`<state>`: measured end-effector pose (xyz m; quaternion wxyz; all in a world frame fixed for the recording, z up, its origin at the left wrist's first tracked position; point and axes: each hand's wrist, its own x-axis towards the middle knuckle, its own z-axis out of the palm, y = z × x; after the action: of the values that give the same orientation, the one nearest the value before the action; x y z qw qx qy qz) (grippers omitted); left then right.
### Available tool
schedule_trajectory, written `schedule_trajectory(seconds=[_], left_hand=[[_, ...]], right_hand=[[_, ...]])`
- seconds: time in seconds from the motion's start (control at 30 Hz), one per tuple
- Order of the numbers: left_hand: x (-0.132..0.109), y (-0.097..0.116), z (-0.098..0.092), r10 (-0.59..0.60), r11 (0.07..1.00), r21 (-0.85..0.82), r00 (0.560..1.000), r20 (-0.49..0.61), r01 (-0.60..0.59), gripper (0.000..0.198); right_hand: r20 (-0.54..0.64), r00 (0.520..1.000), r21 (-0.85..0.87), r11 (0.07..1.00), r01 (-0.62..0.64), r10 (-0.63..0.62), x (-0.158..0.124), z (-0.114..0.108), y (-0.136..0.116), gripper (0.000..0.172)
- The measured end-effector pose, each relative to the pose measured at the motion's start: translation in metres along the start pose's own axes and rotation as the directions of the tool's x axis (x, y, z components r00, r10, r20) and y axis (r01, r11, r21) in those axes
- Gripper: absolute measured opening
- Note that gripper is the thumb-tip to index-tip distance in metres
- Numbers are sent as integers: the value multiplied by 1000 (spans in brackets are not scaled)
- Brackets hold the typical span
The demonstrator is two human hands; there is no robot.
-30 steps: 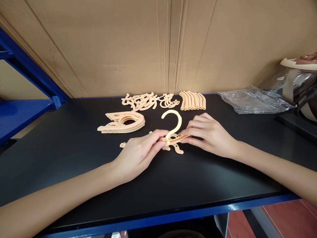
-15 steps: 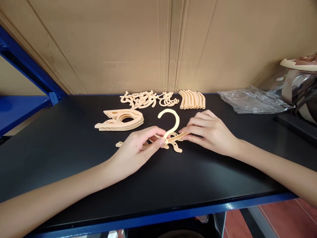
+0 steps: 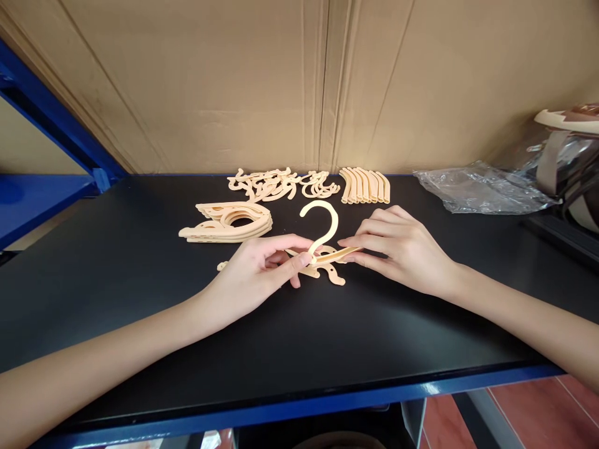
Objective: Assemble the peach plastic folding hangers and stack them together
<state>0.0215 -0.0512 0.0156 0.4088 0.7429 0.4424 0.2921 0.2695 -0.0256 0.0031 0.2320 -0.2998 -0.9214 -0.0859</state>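
Observation:
A cream plastic hanger assembly [image 3: 322, 232] with an upright hook lies at the middle of the black tabletop [image 3: 140, 299]. My left hand [image 3: 255, 274] pinches its left side at the base of the hook. From the right, my right hand [image 3: 402, 249] grips a flat cream arm piece [image 3: 337, 252] that is part of the assembly. A small curved piece [image 3: 334, 275] lies on the table just under the assembly.
Behind my hands lie a stack of cream hanger bodies [image 3: 229, 221], a heap of small curved parts [image 3: 276, 183] and a row of curved arms [image 3: 365, 186]. Crumpled clear plastic [image 3: 482, 190] sits at the right. A cardboard wall [image 3: 299, 81] backs the table; blue shelf rails [image 3: 42, 193] stand left.
Both hands stay on the hanger assembly. My left fingers have shifted slightly along the base of the hook, and the whole view has drifted a little.

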Motion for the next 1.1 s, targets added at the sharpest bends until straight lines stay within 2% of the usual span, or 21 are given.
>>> schedule_trajectory(seconds=[0.27,0.47,0.67,0.9,1.1], left_hand=[[2,2,-1,-11,999,-48,999,49,13,17],[3,2,-2,-114,988,-99,991,76,121,20],[5,4,-1,-147,980,-115,983,111,160,19],[5,3,-2,-98,989,-96,988,116,110,14],[4,2,-2,-38,995,-84,994,105,47,13]], right_hand=[[-39,999,-33,999,21,-22,0,-1,-5,20],[-23,1000,-42,999,-7,6,0,0,-2,21],[-41,999,-36,999,8,-10,-1,-1,-1,24],[-81,993,-99,992,76,-84,-1,-3,-4,23],[-62,990,-150,982,117,-128,0,-4,-4,23]])
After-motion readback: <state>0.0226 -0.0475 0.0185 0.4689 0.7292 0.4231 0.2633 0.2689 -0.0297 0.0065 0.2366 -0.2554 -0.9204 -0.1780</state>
